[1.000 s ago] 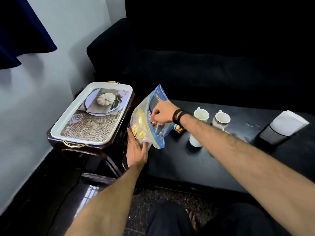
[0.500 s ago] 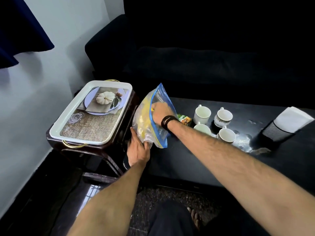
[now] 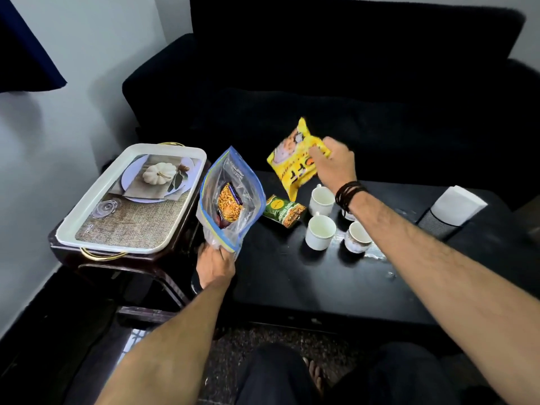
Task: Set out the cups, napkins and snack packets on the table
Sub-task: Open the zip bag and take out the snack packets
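Note:
My right hand (image 3: 334,168) grips a yellow snack packet (image 3: 293,159) in the air above the far side of the black table (image 3: 292,276). My left hand (image 3: 214,264) holds the bottom of a clear zip bag (image 3: 230,197) with a blue rim, standing open at the table's left edge. A purple-and-orange packet (image 3: 229,207) shows inside it. A green packet (image 3: 285,210) lies on the table beside the bag. White cups (image 3: 320,230) stand in a cluster under my right forearm. White napkins (image 3: 457,201) sit in a dark mesh holder at the right.
A white tray (image 3: 87,229) with gold handles and a pumpkin picture rests on a dark side table at the left. A black sofa (image 3: 350,92) runs behind the table. My knees and a foot are below the table's near edge.
My right hand has come out of the zip bag holding the yellow packet and moved up and to the right. The left hand still holds the bag's bottom.

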{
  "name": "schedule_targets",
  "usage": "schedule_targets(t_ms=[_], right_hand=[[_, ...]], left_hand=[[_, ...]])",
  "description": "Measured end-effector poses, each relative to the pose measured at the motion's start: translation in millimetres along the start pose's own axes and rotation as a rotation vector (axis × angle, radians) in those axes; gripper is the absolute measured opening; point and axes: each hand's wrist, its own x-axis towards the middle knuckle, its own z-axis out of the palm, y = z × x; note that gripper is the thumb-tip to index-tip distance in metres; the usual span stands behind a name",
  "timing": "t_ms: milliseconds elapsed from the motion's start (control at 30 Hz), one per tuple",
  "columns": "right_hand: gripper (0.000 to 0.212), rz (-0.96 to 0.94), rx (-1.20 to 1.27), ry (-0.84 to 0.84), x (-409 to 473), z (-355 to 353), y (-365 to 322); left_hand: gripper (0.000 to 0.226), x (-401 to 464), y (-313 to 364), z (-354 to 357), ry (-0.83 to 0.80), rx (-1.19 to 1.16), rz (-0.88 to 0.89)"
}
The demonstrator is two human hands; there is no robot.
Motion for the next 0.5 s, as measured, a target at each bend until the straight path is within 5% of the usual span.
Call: schedule_targets(t_ms=[300,433,500], right_hand=[[0.03,0.02,-0.33,-0.362,-53,80,72],[0.03,0.161,-0.52,-0.259,-54,82,74],[0.033,0.101,-0.413,-0.118,-46,75,58]], left_hand=[[0.029,4,2,-1,0.028,-0.125,-0.115],[0.027,7,2,1,0.019,-0.114,-0.117],[0.027,8,1,3,0.024,-0.095,-0.091]])
